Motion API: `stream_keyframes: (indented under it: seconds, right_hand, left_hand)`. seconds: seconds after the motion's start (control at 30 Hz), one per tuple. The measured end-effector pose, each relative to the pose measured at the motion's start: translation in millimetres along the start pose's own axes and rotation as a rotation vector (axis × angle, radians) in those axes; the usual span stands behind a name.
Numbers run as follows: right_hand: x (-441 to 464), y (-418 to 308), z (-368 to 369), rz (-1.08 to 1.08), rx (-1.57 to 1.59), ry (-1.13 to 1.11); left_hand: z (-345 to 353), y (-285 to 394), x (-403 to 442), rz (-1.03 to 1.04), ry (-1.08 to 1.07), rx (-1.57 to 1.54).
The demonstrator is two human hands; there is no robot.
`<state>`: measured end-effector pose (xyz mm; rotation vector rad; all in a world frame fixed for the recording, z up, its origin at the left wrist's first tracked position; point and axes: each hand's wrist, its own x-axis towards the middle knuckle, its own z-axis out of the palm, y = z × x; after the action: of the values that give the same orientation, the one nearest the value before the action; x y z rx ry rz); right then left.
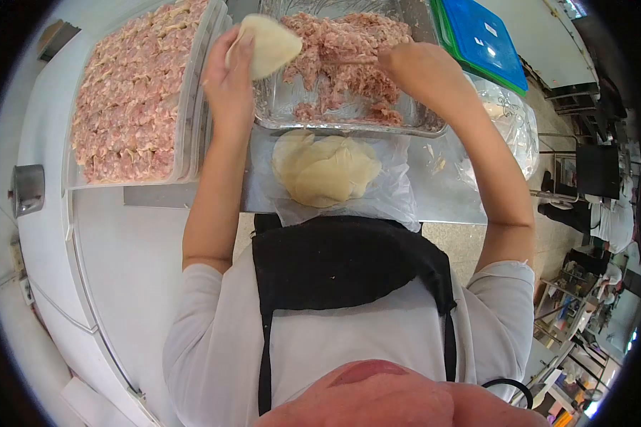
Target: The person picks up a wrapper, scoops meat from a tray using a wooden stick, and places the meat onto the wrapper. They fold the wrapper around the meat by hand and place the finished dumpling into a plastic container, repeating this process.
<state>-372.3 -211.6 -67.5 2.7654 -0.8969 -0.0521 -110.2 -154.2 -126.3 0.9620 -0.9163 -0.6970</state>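
Observation:
A round, pale dough wrapper [272,48] rests in my left hand [229,75], pinched by the thumb and fingers at the left rim of a metal tray [281,117]. Pink minced meat [360,39] fills much of that tray. My right hand [424,75] is closed around a thin, light stick-like tool [350,62], whose far end lies in the meat; its exact shape is partly hidden. Closer to my body, a stack of dough wrappers [327,171] lies on a clear plastic bag [399,188].
On the left stands a plastic box [189,128] holding rows of pink, meat-filled pieces [132,92]. Blue and green lids [488,43] sit at the upper right, above a plastic bag [513,132]. A person [612,224] and metal racks are farther right.

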Motion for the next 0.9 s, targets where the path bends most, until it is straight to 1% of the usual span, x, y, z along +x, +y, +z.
stream_keyframes:
  seconds: [0.03, 0.07, 0.13, 0.17, 0.23, 0.27, 0.3, 0.37, 0.4, 0.43, 0.5, 0.53, 0.57, 0.63, 0.67, 0.73, 0.77, 0.83, 0.87, 0.9]
  right_hand:
    - [4.7, 0.5, 3.9, 0.005, -0.019, 0.101]
    - [-2.0, -11.1, 7.3, 0.004, -0.023, 0.096]
    - [-15.6, -52.5, -5.9, -0.107, 0.115, -0.067]
    - [-14.1, -48.6, -13.2, -0.108, 0.114, -0.073]
    - [-14.7, -33.7, -35.7, -0.011, 0.091, -0.209]
    - [-13.8, -17.9, -32.3, 0.061, 0.098, -0.120]
    - [-16.9, -19.4, -23.5, 0.060, 0.097, -0.128]
    - [-20.5, -24.9, -0.1, 0.016, -0.035, -0.071]
    - [-27.7, -42.1, -7.2, -0.011, -0.024, -0.128]
    - [-31.3, -44.4, -10.5, -0.015, -0.019, -0.132]
    - [-32.9, -39.0, -24.7, -0.080, 0.013, -0.099]
    - [-18.9, -30.0, -38.8, 0.026, 0.034, -0.277]
    - [-14.1, -19.1, -28.5, 0.025, 0.033, -0.281]
    - [-10.3, -2.6, -3.4, 0.040, -0.060, -0.014]
    - [-15.0, -13.4, 4.1, 0.036, -0.059, -0.012]
    - [-22.9, -47.3, 5.7, -0.059, 0.223, -0.062]
    - [-22.1, -42.1, -0.3, -0.059, 0.225, -0.062]
    - [-21.8, -22.7, -27.4, 0.056, 0.136, -0.236]
    - [-22.5, -17.8, -37.6, 0.111, 0.027, -0.301]
    - [-26.1, -20.2, -31.2, 0.110, 0.024, -0.299]
  left_hand:
    - [5.7, -9.8, 10.5, 0.124, 0.019, 0.171]
    - [8.8, -18.1, 16.5, 0.122, 0.021, 0.166]
    - [11.3, -33.4, 22.7, 0.095, 0.024, 0.134]
    - [11.0, -32.8, 22.5, 0.090, 0.027, 0.131]
    - [9.0, -29.1, 18.0, 0.096, -0.004, 0.083]
    - [6.6, -32.8, 18.1, 0.087, -0.003, 0.079]
    - [2.7, -36.1, 19.0, 0.051, -0.008, 0.060]
    - [1.0, -35.5, 20.3, 0.023, -0.005, 0.044]
    - [3.3, -29.7, 17.5, 0.018, -0.010, 0.093]
    - [4.2, -27.4, 14.9, 0.010, -0.018, 0.142]
    - [1.9, -33.2, 18.1, 0.021, -0.027, 0.142]
    - [1.3, -35.5, 18.1, 0.033, -0.037, 0.138]
    - [2.1, -35.2, 17.3, 0.030, -0.035, 0.136]
    - [3.6, -32.2, 16.5, 0.021, -0.048, 0.142]
    - [4.2, -32.0, 16.3, 0.022, -0.045, 0.145]
    - [5.0, -31.6, 15.2, 0.100, -0.046, 0.173]
    - [5.1, -30.5, 14.9, 0.099, -0.047, 0.173]
    - [5.4, -27.5, 14.2, 0.058, -0.041, 0.225]
    - [5.5, -28.4, 13.9, 0.060, -0.042, 0.223]
    - [4.8, -30.1, 13.9, 0.041, -0.019, 0.208]
